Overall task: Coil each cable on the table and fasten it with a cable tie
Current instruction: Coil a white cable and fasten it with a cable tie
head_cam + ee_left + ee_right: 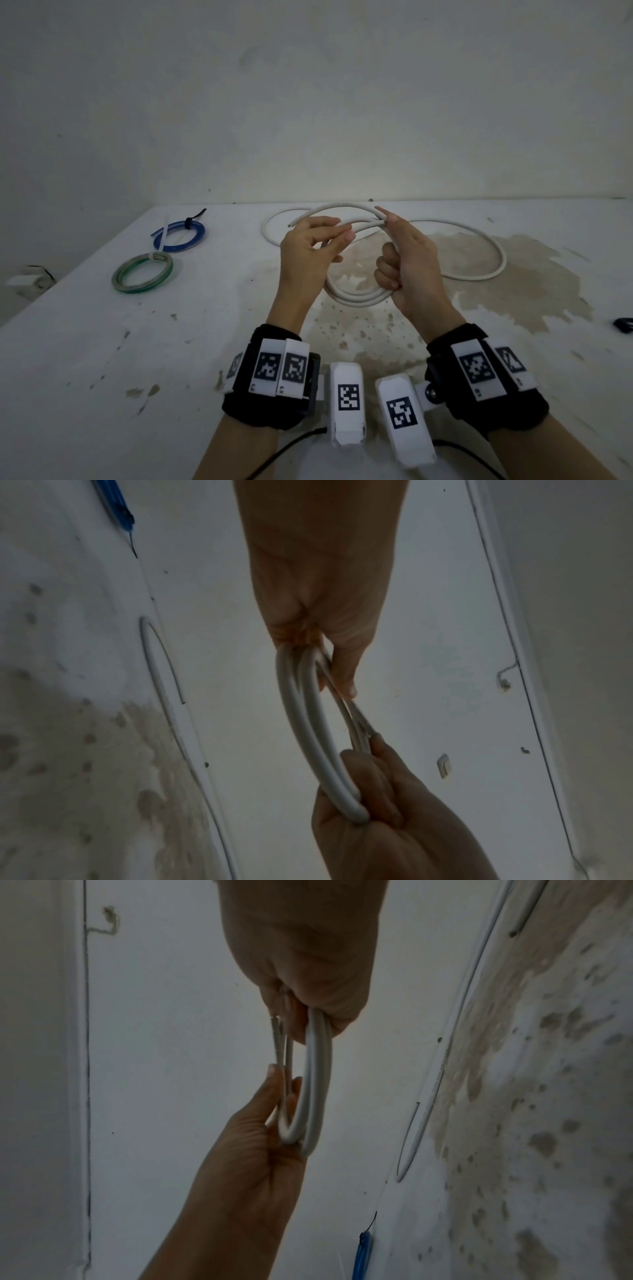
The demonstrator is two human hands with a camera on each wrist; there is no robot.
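Both hands hold a white cable (356,295) above the table, partly wound into a coil of a few loops. My left hand (329,236) pinches the coil's left side between thumb and fingers, and the cable's cut end sticks out just above that hand. My right hand (400,246) grips the right side with curled fingers, index finger stretched along the strands. The rest of the white cable trails in a loose loop (493,270) on the table to the right. The left wrist view shows the coil (301,723) between the hands; the right wrist view shows the coil (318,1083) too.
A blue coil (180,236) with a black tie and a green coil (142,272) with a white tie lie at the table's left. A small black object (623,325) sits at the right edge. The white table (102,342) is stained brown in the middle; a wall stands behind it.
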